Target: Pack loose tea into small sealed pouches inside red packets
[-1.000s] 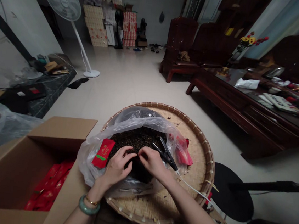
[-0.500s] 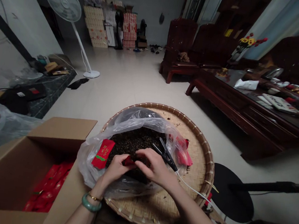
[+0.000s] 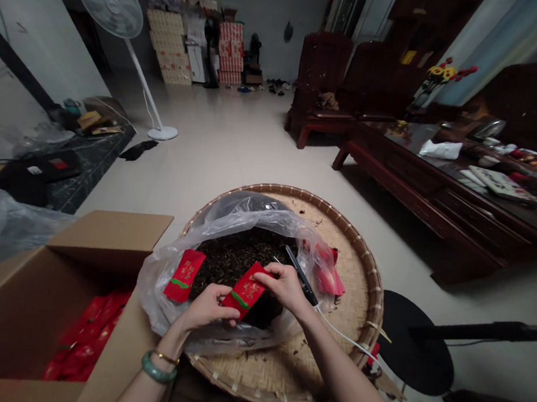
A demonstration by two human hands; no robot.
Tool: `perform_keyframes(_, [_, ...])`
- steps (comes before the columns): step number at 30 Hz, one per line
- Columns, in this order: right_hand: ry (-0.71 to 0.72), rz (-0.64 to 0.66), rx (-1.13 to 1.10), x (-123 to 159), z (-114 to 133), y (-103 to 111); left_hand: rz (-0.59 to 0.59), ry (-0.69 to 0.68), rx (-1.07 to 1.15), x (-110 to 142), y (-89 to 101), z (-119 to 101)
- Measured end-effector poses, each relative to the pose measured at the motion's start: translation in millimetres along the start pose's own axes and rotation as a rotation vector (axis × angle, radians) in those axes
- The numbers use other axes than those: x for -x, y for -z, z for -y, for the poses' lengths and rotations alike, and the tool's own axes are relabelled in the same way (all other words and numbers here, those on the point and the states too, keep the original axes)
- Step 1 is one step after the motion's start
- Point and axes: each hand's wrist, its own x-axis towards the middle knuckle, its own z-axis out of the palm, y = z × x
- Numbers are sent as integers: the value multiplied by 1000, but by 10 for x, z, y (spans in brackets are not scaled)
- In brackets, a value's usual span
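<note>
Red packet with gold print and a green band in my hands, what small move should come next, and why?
Probably tilt the red packet slightly to look for an opening: your left hand pinches its lower end, your right hand its upper end, above the loose dark dried leaves, and no open edge shows clearly.

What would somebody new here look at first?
Probably the bright red packet held between the left hand and the right hand, over a clear plastic bag of dark, dry leafy bits. The bag sits on a big round woven tray. Next might come the tall white fan standing on the floor, far off to the left.
</note>
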Motion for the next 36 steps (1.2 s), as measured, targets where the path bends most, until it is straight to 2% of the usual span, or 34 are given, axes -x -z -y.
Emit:
perform_keyframes(3, [-45,33,-18,-1,3,8,-14,3,-21,2,2,5])
perform_keyframes(7, [-5,53,103,-10,41,-25,1,-8,-59,13,-76,-31])
perform_keyframes(10, [-31,61,182,-21,32,-67,28,0,-55,41,-142,-56])
perform_keyframes(15, [-13,23,140,-26,-80,-120,85,20,-20,97,-169,-82])
perform_keyframes(19, [-4,-16,146,-25,-120,-138,46,-70,-8,65,-177,-100])
perform_keyframes(23, [129,38,232,-9,-14,-153,-26,-103,2,-64,-219,-77])
perform_keyframes(25, [247,-29,260,19,75,-135,-82,-110,-63,-131,-232,-45])
perform_keyframes(28, [453,-205,336,94,192,-63,-189,-175,-125,-192,-224,13])
perform_keyframes(29, [512,-218,386,124,217,-36,-232,-197,-138,-201,-217,33])
perform_keyframes(33, [633,-121,618,222,239,2,-356,-233,-241,-227,-192,121])
perform_keyframes(36, [648,-138,705,247,200,-53,-382,-279,-355,-244,-194,166])
